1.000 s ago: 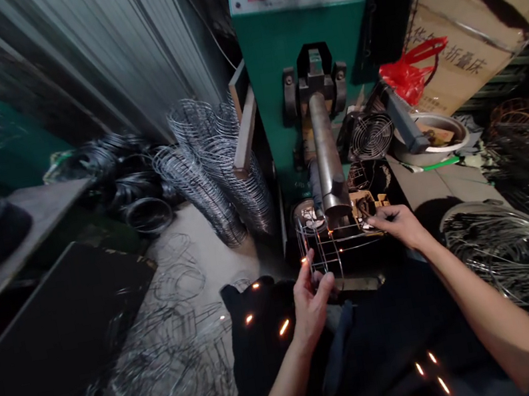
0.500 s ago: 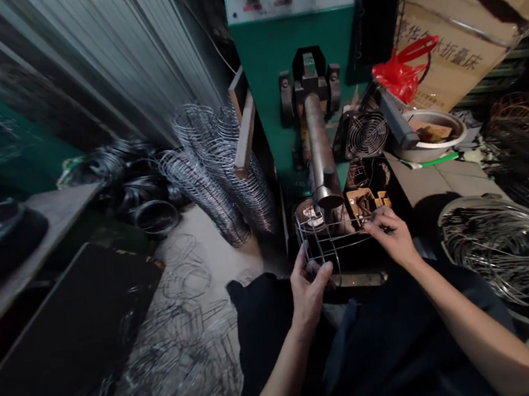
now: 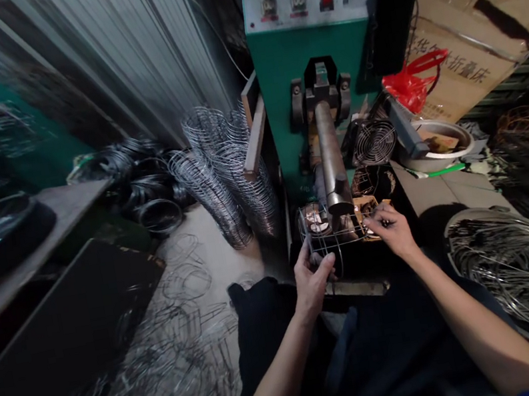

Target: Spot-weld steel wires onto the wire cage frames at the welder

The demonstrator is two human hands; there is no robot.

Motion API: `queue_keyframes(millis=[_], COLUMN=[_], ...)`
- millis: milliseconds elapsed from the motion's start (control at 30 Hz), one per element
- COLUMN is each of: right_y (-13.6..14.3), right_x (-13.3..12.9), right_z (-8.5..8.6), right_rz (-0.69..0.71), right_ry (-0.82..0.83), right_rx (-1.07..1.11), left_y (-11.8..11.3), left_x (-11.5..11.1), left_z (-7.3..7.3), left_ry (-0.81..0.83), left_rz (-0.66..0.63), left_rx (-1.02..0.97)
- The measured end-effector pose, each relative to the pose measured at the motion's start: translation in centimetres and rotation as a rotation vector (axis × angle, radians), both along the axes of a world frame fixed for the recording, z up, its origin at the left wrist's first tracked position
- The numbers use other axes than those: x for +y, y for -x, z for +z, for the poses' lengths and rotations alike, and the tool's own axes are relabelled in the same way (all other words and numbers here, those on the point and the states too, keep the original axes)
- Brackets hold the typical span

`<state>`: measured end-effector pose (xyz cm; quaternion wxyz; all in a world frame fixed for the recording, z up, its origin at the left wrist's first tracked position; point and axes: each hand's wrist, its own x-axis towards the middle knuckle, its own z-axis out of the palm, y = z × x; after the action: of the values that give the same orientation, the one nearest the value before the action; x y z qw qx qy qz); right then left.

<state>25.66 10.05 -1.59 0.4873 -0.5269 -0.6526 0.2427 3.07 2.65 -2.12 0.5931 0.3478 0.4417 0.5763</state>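
A wire frame [image 3: 325,242] of thin metal rods is held below the metal cylinder [image 3: 332,159] of a green machine [image 3: 274,108]. My left hand [image 3: 312,278] grips its left part, thumb on the near side and fingers partly behind the wires. At the frame's right end, my right hand [image 3: 391,229] has its thumb and fingers pinched on the wire. Behind the frame, a dark tray holds a round container [image 3: 317,219] and a yellow box [image 3: 365,208], both partly covered by wires.
Stacks of wire rings [image 3: 221,198] stand left of the machine. A basin of wires [image 3: 512,258] is at the right, near a white bowl [image 3: 442,141] and a fan guard [image 3: 374,139]. Loose wires [image 3: 169,356] lie on the floor; cardboard boxes [image 3: 455,64] are behind.
The view has shifted, so the machine appears lower and further right. Both hands still hold the wire frame, which sits nearly the same below the cylinder.
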Motion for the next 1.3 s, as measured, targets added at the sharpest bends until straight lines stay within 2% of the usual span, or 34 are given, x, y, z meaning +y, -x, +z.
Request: queue_keyframes(millis=[167,333,433,500,567,667,733,767,800,833,867,933,1000,1067,1133,1200,1300], right_y=[-0.1,0.2,0.3,-0.2,-1.3,-3.9,-5.5,-5.9,-6.1,-5.9,-5.4,-3.5,-1.1,0.9,2.0,2.1,1.6], right_x=[0.5,0.7,0.1,-1.0,-2.9,-6.8,-9.3,-10.3,-10.9,-11.2,-11.1,-10.1,-9.2,-9.2,-10.4,-11.9,-12.8], right_z=[0.0,0.8,1.0,0.4,-0.9,-2.9,-3.4,-3.3,-3.1,-2.7,-2.4,-2.1,-2.3,-2.9,-3.8,-4.6,-5.0], right_rz=[0.008,0.005,-0.005,-0.049,-0.117,-0.123,-0.02,0.066,0.169,0.279,0.384,0.537,0.564,0.466,0.303,0.177,0.117], right_ry=[-0.006,-0.042,-0.047,-0.048,-0.012,0.226,0.448,0.549,0.629,0.685,0.714,0.688,0.597,0.494,0.387,0.293,0.219], right_rx=[0.009,0.026,0.016,0.06,0.123,0.137,0.102,0.074,0.039,-0.004,-0.051,-0.145,-0.249,-0.342,-0.391,-0.399,-0.416], left_y=[-0.3,-0.2,-0.3,-0.9,-1.6,-1.1,1.3,3.0,4.8,6.5,7.7,8.6,7.4,5.3,3.5,2.5,2.3], left_x=[0.6,0.9,1.0,0.3,-1.9,-7.9,-12.2,-13.8,-14.6,-14.7,-14.1,-11.2,-7.6,-4.8,-3.3,-2.9,-2.7], left_z=[0.0,-0.2,-0.1,0.2,0.6,0.6,0.4,0.2,0.2,0.1,0.1,-0.1,-0.8,-1.8,-2.7,-3.2,-3.1], left_ry=[0.019,0.014,0.033,0.054,0.093,0.212,0.277,0.299,0.323,0.33,0.282,0.077,-0.127,-0.317,-0.38,-0.394,-0.422], left_rz=[0.009,0.003,0.012,0.024,0.032,-0.022,-0.185,-0.352,-0.505,-0.54,-0.402,-0.291,-0.344,-0.37,-0.351,-0.321,-0.303], left_rx=[-0.015,-0.05,-0.051,-0.074,-0.13,-0.239,-0.206,-0.117,0.032,0.208,0.377,0.617,0.783,1.006,1.105,1.142,1.196])
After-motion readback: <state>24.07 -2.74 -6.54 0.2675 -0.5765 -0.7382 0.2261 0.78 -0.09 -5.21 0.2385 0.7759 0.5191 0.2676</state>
